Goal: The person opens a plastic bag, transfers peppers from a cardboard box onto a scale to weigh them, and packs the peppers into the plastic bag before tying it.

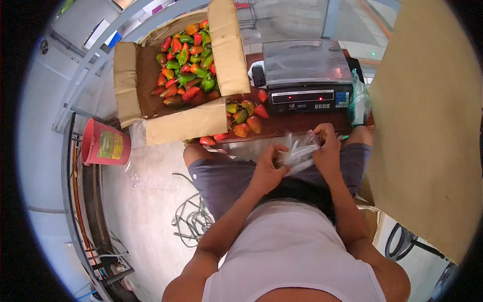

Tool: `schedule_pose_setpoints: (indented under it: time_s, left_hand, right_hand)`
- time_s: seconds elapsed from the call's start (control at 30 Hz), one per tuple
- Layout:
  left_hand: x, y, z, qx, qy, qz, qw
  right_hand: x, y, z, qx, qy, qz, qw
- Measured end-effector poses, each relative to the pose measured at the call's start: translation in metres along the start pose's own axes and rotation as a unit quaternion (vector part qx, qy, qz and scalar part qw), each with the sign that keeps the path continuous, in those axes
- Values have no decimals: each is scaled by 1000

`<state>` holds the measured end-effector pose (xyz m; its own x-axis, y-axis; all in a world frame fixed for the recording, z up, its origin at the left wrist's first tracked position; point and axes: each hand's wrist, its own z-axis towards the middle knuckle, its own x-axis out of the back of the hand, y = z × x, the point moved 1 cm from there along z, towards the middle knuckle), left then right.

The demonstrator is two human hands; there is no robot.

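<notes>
The left hand (270, 165) and the right hand (328, 150) are both holding a clear plastic bag (302, 155) over the person's lap (226, 181), close to the bench (292, 124). Loose peppers (240, 116) are lying on the bench near a scale (308, 95), and more red and green peppers (184, 54) are sitting inside a cardboard box (188, 122).
</notes>
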<state>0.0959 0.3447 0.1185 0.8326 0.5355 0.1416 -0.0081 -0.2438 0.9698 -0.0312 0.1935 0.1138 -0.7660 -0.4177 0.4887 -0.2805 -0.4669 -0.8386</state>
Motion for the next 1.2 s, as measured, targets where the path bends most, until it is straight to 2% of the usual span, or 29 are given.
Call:
schedule_pose_setpoints:
  time_s: [0.03, 0.1, 0.13, 0.17, 0.2, 0.23, 0.27, 0.37, 0.43, 0.47, 0.5, 0.53, 0.57, 0.6, 0.63, 0.67, 0.7, 0.77, 0.8, 0.9, 0.93, 1.0, 1.03, 1.07, 1.1, 1.13, 1.17, 1.2]
  left_hand:
    - [1, -7, 1, -32, 26, 130, 991]
    - [12, -32, 18, -104, 81, 133, 982]
    - [19, -37, 26, -140, 108, 135, 975]
    - [25, -45, 33, -35, 98, -55, 993]
    - [28, -45, 39, 71, 81, -244, 964]
    - [29, -45, 43, 175, 59, -421, 888]
    - [27, -43, 44, 147, 14, -494, 857]
    - [25, -12, 33, 160, 25, -529, 833]
    - [19, -20, 31, 72, -80, -299, 948]
    - [14, -25, 29, 26, -130, -172, 976]
    - [9, -27, 29, -63, -81, -19, 995]
    - [3, -28, 30, -149, -25, 137, 979]
    - [-1, -26, 30, -227, 37, 292, 928]
    - [-6, -21, 26, -206, 74, 336, 916]
    - [-12, -17, 25, -157, 25, 382, 910]
    - [-19, -13, 22, -104, -23, 422, 900]
    - [-18, -8, 22, -48, -71, 456, 886]
    - [-3, 16, 27, 13, -70, 490, 869]
    - [4, 26, 30, 44, -74, 505, 859]
    - [32, 39, 37, 44, -205, 502, 839]
    - [50, 59, 36, -9, -260, 415, 872]
    - [103, 108, 34, -115, -360, 225, 898]
    - [140, 101, 49, -105, -348, 147, 920]
    - [169, 130, 55, -53, -258, 53, 963]
    - [206, 125, 79, -162, -116, 86, 976]
    - [252, 121, 112, -108, -14, 106, 988]
    - [274, 133, 130, -279, 116, 389, 870]
    - [309, 125, 155, -228, 82, 449, 860]
  right_hand:
    - [-3, -7, 0, -8, 28, 39, 999]
    - [-11, -19, 3, -21, 79, 124, 989]
    - [-15, -19, 2, -125, 33, 259, 957]
    - [-18, -18, -1, -226, -14, 384, 895]
    - [-20, -18, -1, -320, -61, 495, 805]
    - [-18, -15, 1, -262, -79, 430, 860]
    - [-17, -7, 2, -203, -95, 361, 905]
    - [-13, 28, 4, -17, -137, 127, 982]
    - [-11, 30, 5, 111, -164, -37, 980]
    - [-14, 29, 1, 95, -144, -72, 982]
    - [-15, 10, 0, 82, -124, -107, 983]
    - [-15, -1, 0, 75, -124, -139, 980]
    - [-15, -11, -1, 67, -124, -172, 975]
    - [-16, -16, -1, 65, -144, -202, 967]
    - [-18, -22, 2, 63, -162, -232, 957]
    - [-21, -27, 8, 15, -177, -251, 952]
    - [-22, -23, 12, 59, -144, -267, 951]
    - [-21, -8, 16, 142, -70, -295, 942]
    - [-18, -13, 19, 107, -75, -314, 940]
    - [-8, -1, 23, 74, -166, -217, 959]
    - [-5, 11, 25, 104, -174, -182, 962]
    - [12, 34, 33, 84, -119, -151, 978]
    - [20, 43, 38, -11, -117, -121, 986]
    - [27, 53, 41, -108, -113, -92, 983]
    - [29, 80, 39, -84, -75, -82, 990]
    - [24, 115, 34, -59, -35, -73, 995]
    - [20, 133, 32, -33, 6, -64, 997]
    - [18, 130, 37, -30, 15, -61, 998]
